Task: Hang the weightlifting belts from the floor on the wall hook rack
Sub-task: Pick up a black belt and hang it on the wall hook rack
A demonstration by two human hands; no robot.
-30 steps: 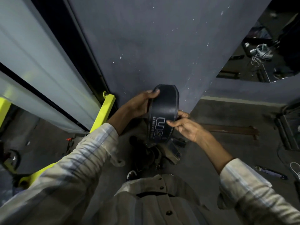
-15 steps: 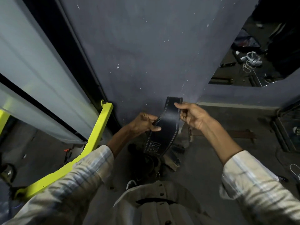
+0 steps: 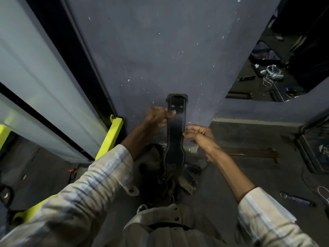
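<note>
A black leather weightlifting belt [image 3: 175, 132] hangs lengthwise in front of the blue-grey wall [image 3: 160, 56], buckle end up and wide part down. My left hand [image 3: 157, 118] grips its narrow strap just under the buckle, thumb across the front. My right hand [image 3: 199, 134] is at the strap's right edge lower down, fingers curled with the tips at the edge. More dark belts [image 3: 169, 182] lie heaped on the floor below, partly hidden by the hanging one. No hook rack is in view.
A yellow-green metal frame [image 3: 110, 138] leans at the wall's left foot beside pale panels [image 3: 35, 82]. A brown bar [image 3: 252, 153] and a small tool [image 3: 297, 199] lie on the concrete floor to the right. Clutter sits in a dark opening at upper right.
The belt has been unrolled and raised: it was a loop between both hands, and now hangs straight with the buckle end on top. My left hand moved up to the strap.
</note>
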